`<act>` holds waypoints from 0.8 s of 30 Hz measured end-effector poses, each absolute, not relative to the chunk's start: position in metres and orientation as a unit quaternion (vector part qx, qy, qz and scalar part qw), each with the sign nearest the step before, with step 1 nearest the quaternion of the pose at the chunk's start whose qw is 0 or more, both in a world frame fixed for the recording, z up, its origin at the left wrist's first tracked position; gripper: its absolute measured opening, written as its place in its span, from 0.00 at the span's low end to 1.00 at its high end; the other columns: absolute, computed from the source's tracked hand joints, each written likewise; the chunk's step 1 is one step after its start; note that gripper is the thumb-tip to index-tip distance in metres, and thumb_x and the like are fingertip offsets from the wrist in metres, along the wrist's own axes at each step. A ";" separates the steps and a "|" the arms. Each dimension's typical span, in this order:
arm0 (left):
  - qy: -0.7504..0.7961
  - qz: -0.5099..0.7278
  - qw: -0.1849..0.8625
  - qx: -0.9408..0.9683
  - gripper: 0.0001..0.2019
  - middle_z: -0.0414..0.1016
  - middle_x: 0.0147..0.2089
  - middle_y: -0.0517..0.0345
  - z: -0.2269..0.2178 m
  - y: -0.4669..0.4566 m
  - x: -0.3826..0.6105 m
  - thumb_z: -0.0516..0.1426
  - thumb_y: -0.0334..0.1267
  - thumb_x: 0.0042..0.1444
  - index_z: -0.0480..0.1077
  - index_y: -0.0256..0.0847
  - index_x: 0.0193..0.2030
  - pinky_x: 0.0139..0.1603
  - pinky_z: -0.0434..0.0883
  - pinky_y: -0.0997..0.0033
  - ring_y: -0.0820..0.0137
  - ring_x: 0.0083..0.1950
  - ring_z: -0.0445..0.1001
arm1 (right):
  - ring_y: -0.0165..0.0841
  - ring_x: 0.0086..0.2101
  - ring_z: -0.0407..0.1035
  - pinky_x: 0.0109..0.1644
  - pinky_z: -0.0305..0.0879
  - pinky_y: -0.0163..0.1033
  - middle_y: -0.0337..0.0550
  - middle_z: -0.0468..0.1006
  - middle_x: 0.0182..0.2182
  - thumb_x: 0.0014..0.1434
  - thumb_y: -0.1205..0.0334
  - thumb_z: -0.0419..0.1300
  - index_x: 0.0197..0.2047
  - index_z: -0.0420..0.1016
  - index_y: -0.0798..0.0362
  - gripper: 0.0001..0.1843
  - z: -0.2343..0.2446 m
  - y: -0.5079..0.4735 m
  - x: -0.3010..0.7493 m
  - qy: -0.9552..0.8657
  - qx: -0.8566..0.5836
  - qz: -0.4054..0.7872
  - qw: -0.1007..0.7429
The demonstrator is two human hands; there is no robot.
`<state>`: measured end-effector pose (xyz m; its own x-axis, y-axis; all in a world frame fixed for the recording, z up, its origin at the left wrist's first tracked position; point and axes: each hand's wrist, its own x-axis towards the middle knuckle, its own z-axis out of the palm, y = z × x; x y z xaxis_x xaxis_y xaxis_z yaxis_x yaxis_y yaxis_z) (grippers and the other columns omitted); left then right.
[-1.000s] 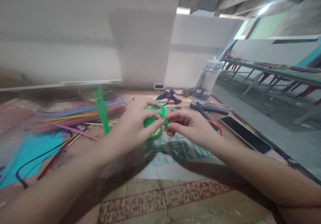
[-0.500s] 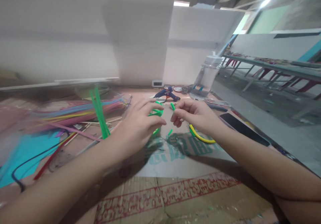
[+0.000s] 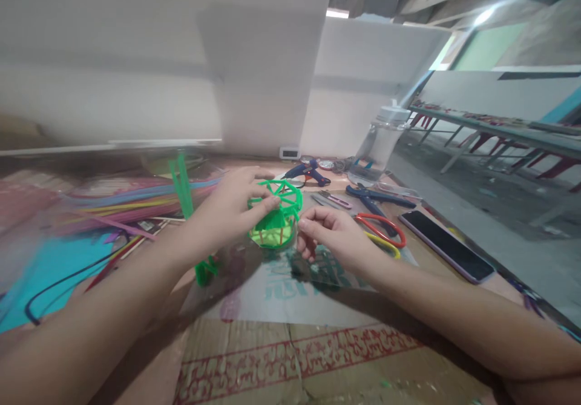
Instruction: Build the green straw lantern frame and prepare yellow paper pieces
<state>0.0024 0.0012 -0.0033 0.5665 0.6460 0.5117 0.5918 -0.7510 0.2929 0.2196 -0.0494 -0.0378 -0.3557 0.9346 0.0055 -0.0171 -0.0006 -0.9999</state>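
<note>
A small round green craft frame (image 3: 287, 193), shaped like a cage with a spoked top and brown upright sticks, stands on the sheet in front of me. My left hand (image 3: 247, 202) holds it from the left, thumb on the near side and fingers over the top. At its right edge, the fingers of my right hand (image 3: 324, 230) are pinched round a short green piece (image 3: 296, 215), which meets the frame; the fingers partly hide it. Left of the frame stands a bundle of green pipe cleaners (image 3: 182, 184), partly behind my left forearm.
Red and yellow scissor handles (image 3: 393, 229), blue pliers (image 3: 376, 199), a pink cutter (image 3: 336, 200) and a phone (image 3: 447, 244) lie to the right. Behind are a glue gun (image 3: 308, 172), a small display (image 3: 289, 153) and a water bottle (image 3: 379, 144). Colourful pipe cleaners (image 3: 136, 205) lie left.
My right hand has moved left and slightly down, bringing the green piece against the frame. My left hand has shifted left, and more of the frame shows. Scissors and pliers are now uncovered.
</note>
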 end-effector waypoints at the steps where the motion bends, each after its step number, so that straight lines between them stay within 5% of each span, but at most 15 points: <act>1: 0.346 0.300 0.049 0.887 0.16 0.76 0.60 0.49 -0.002 0.001 0.003 0.53 0.46 0.65 0.80 0.42 0.36 0.63 0.67 0.46 0.54 0.62 0.71 | 0.26 0.21 0.71 0.26 0.69 0.33 0.36 0.77 0.22 0.57 0.47 0.67 0.31 0.69 0.52 0.19 -0.038 -0.049 0.217 -0.575 -0.395 0.591 0.404; 24: 0.379 0.289 0.114 0.872 0.18 0.78 0.55 0.50 -0.008 0.001 0.008 0.55 0.50 0.64 0.81 0.44 0.32 0.61 0.68 0.49 0.58 0.58 0.73 | 0.25 0.19 0.70 0.23 0.69 0.31 0.39 0.78 0.21 0.52 0.48 0.71 0.26 0.73 0.56 0.20 -0.045 -0.037 0.210 -0.502 -0.374 0.687 0.369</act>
